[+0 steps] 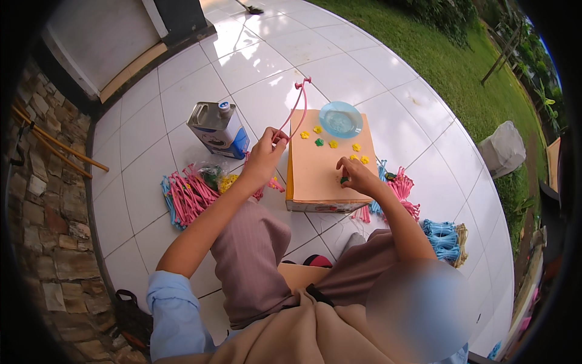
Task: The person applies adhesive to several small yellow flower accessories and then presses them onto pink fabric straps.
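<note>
My left hand (265, 159) is closed around a bent pink plastic strand (301, 109) whose two knobbed ends point up and away. Lower on the peach-topped box (315, 173), my right hand (357, 176) pinches a small green flower-shaped piece (344, 180) at the fingertips. Several small yellow flower pieces (333, 144) and one green flower piece (319, 142) lie loose on the box top. At its far right corner sits a translucent blue dish (341, 119), its contents hard to make out.
A metal can (219, 130) with a blue cap stands left of the box. Pink strands (189, 191) are heaped by my left knee, more pink strands (403, 191) right of the box. Blue bundles (441, 239) lie further right. A stone wall (54, 242) borders the left, grass (412, 36) the right.
</note>
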